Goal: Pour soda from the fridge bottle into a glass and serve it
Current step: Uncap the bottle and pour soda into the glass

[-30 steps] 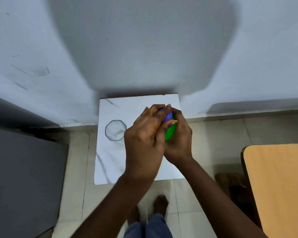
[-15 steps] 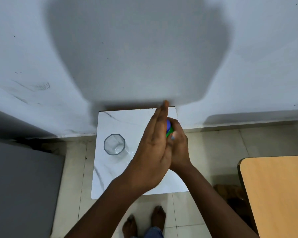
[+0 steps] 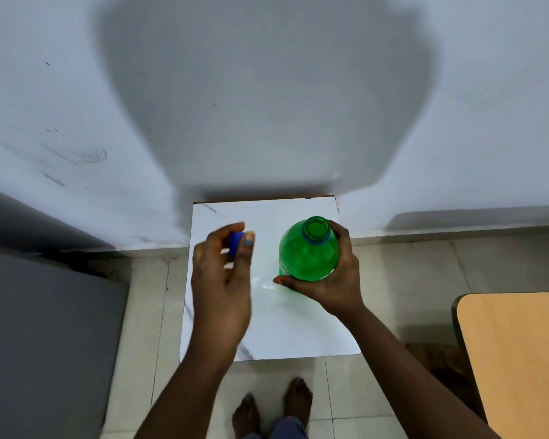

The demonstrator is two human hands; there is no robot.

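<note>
Far left: a grey panel (image 3: 45,343) stands on the tiled floor (image 3: 409,274) against the white wall (image 3: 267,90). Centre: a small white marble-look table (image 3: 276,337) sits against the wall. Your left hand (image 3: 222,280) hovers over the left part of the table, its fingers (image 3: 247,248) curled closed around the blue cap (image 3: 236,240), which is off the bottle; the hand is slightly motion-blurred. The glass can't be made out; if it's there, your left hand covers it. Just right of that, your right hand (image 3: 333,274) grips the green bottle (image 3: 308,251), fingers wrapped round the far and right side, thumb across the near side. The bottle is upright over the table's right part with its mouth open; can't tell if its base is touching the surface. Near right: the corner of a tan wooden table (image 3: 520,359). Your bare feet (image 3: 273,407) are at the near edge.
</note>
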